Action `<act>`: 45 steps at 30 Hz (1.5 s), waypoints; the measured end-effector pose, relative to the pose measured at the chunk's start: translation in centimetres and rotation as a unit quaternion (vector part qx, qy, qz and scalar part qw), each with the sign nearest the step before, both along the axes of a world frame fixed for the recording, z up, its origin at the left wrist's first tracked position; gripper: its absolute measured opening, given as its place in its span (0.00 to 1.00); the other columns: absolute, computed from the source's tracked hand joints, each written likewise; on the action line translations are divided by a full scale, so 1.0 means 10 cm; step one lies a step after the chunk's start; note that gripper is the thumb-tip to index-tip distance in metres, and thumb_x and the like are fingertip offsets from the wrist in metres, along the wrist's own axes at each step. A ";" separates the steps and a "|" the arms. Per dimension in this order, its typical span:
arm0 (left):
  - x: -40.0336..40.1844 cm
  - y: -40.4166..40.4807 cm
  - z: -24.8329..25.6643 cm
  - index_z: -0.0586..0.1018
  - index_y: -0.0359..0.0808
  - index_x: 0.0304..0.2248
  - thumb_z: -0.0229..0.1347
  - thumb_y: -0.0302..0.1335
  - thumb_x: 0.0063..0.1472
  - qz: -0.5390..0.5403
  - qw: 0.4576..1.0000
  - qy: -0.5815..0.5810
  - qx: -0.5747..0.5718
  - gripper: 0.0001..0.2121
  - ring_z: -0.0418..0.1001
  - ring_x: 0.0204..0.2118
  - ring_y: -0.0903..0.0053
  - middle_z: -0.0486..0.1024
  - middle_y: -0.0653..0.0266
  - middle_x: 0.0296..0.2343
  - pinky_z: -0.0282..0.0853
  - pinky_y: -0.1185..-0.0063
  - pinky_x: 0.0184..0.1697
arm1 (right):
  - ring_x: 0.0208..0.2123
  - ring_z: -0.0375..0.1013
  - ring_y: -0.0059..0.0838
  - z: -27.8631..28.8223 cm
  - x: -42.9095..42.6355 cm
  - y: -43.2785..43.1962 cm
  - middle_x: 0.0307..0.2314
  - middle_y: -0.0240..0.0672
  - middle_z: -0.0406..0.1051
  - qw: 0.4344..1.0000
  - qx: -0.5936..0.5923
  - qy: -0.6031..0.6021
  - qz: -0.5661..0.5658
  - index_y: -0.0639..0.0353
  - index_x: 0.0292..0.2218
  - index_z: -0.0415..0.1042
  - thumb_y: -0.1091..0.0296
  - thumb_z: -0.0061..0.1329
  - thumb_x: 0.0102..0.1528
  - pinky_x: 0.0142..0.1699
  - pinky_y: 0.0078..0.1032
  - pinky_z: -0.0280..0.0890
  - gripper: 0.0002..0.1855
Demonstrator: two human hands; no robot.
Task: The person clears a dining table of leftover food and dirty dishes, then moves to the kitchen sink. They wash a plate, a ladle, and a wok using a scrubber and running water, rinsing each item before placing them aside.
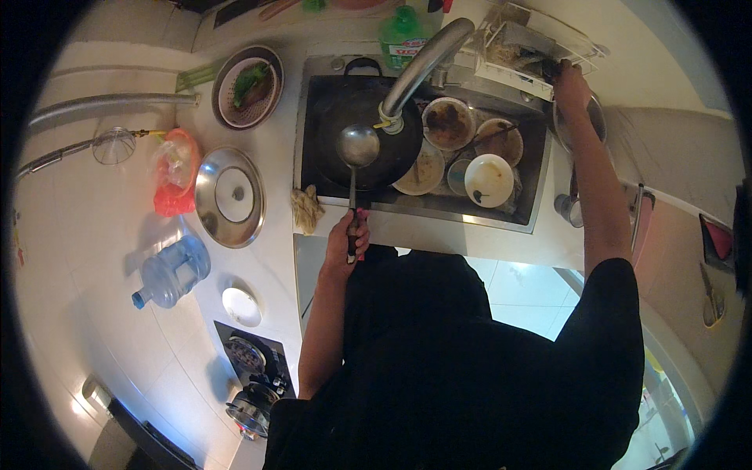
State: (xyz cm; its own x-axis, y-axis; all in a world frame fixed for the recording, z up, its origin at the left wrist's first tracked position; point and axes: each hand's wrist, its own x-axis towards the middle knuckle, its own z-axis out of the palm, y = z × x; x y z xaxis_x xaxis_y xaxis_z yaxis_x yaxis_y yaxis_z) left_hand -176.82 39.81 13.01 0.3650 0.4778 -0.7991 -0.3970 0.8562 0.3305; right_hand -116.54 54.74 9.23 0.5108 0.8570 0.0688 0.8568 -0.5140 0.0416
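My left hand grips the dark handle of a metal ladle, its round bowl over the black wok in the sink's left part. At the white wire rack behind the sink, my right hand reaches to the right end, fingertips at something dark that is too small to name; whether it is held cannot be told. Soiled dishes fill the sink's right part, among them a bowl with brown residue and a white bowl. The faucet arches over the wok.
A green bottle stands behind the sink. Leftward are a crumpled cloth, a basin with a colander of greens, a metal lid, a red plastic bag, a blue water jug and a white bowl. A metal cup sits at right.
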 end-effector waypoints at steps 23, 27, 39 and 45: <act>-0.16 0.15 -0.06 0.74 0.35 0.42 0.48 0.40 0.69 -0.049 0.998 0.028 0.014 0.16 0.59 0.16 0.87 0.62 0.75 0.18 0.54 0.85 0.15 | 0.33 0.70 0.24 0.08 -0.89 -1.41 0.38 0.31 0.73 0.400 0.377 0.833 -0.067 0.59 0.49 0.69 0.50 0.45 0.65 0.37 0.24 0.67 0.21; -0.18 0.14 -0.01 0.74 0.35 0.41 0.48 0.40 0.69 -0.052 0.998 0.031 0.018 0.15 0.59 0.16 0.86 0.62 0.74 0.18 0.54 0.85 0.15 | 0.39 0.74 0.31 0.26 -1.74 -1.30 0.41 0.33 0.74 0.382 0.317 0.851 -0.169 0.57 0.51 0.68 0.44 0.42 0.64 0.41 0.25 0.68 0.26; -0.15 0.01 0.19 0.74 0.34 0.41 0.49 0.41 0.68 -0.068 0.997 0.040 0.014 0.17 0.59 0.15 0.85 0.62 0.73 0.18 0.54 0.85 0.15 | 0.43 0.72 0.28 -0.48 -2.40 -0.78 0.43 0.39 0.72 0.675 0.119 0.722 -0.098 0.59 0.51 0.66 0.66 0.58 0.53 0.47 0.28 0.67 0.25; -0.11 -0.03 0.18 0.74 0.32 0.42 0.49 0.41 0.69 -0.063 0.998 0.010 0.015 0.17 0.59 0.16 0.85 0.62 0.72 0.18 0.54 0.85 0.15 | 0.46 0.74 0.46 -0.67 -2.40 -0.18 0.46 0.54 0.69 0.953 0.151 0.220 0.141 0.63 0.57 0.60 0.64 0.48 0.60 0.50 0.39 0.70 0.27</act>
